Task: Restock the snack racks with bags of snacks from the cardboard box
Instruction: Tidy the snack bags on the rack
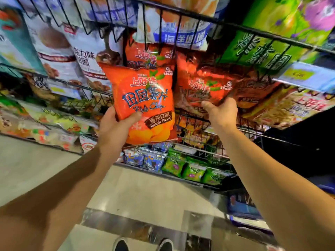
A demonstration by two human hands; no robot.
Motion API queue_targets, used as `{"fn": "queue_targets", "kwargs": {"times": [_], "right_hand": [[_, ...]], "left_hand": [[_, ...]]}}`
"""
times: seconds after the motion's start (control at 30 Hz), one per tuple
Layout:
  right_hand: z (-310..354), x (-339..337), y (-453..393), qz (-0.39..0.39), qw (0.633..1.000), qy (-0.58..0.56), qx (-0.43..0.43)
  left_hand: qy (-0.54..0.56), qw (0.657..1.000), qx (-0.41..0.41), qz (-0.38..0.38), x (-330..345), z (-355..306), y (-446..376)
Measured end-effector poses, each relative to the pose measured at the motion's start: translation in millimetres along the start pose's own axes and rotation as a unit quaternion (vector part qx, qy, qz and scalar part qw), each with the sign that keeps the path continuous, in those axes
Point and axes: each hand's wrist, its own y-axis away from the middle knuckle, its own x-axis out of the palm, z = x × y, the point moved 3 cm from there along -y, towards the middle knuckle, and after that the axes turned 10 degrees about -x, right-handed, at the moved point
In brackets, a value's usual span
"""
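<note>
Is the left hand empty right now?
No, the left hand grips the lower edge of an orange tomato chip bag, held up in front of the wire rack.

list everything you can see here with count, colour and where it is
tomato chip bag: 1, orange-red, centre, held in front of the rack
second chip bag: 1, orange-red, right of it, at the rack
chip bag behind: 1, orange-red, in the rack above centre
green bags: several, lower shelf
large green bag: 1, upper right rack
white chocolate-print bags: a few, upper left
wire rack: black, top
floor: pale tiles, bottom
shoes: 2, dark, bottom edge
left hand: grips the tomato chip bag
right hand: grips the second chip bag
</note>
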Motion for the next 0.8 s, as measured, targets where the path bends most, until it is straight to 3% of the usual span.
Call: {"fn": "queue_targets", "kwargs": {"times": [0.17, 0.3, 0.37, 0.43, 0.47, 0.57, 0.8], "right_hand": [[-16.0, 11.6, -34.3, -0.001, 1.0, 0.009, -0.004], [-35.3, 22.9, -68.5, 0.097, 0.986, 0.127, 0.048], [-30.7, 17.1, -68.3, 0.044, 0.982, 0.178, 0.036], [-9.8, 8.9, -48.0, -0.022, 0.972, 0.23, -0.039], [-2.1, 9.9, -37.0, -0.02, 0.965, 0.249, -0.083], [17.4, 19.2, -5.4, 0.056, 0.953, 0.234, -0.185], [11.5, 32.0, -8.4, 0.187, 0.923, 0.312, -0.126]], "left_hand": [[0.023, 0.999, 0.027, 0.024, 8.3, -1.8, -13.6], [0.006, 0.997, 0.057, 0.058, 21.6, -9.8, -15.0], [-0.005, 0.996, 0.063, 0.064, 25.2, -10.6, -14.4], [-0.005, 0.996, 0.063, 0.062, 25.1, -11.4, -13.5], [-0.006, 0.996, 0.064, 0.06, 24.4, -11.1, -12.5], [-0.002, 0.997, 0.063, 0.053, 21.1, -9.5, -9.1], [-0.011, 0.998, 0.042, 0.034, 2.5, -5.0, -3.0]]}}
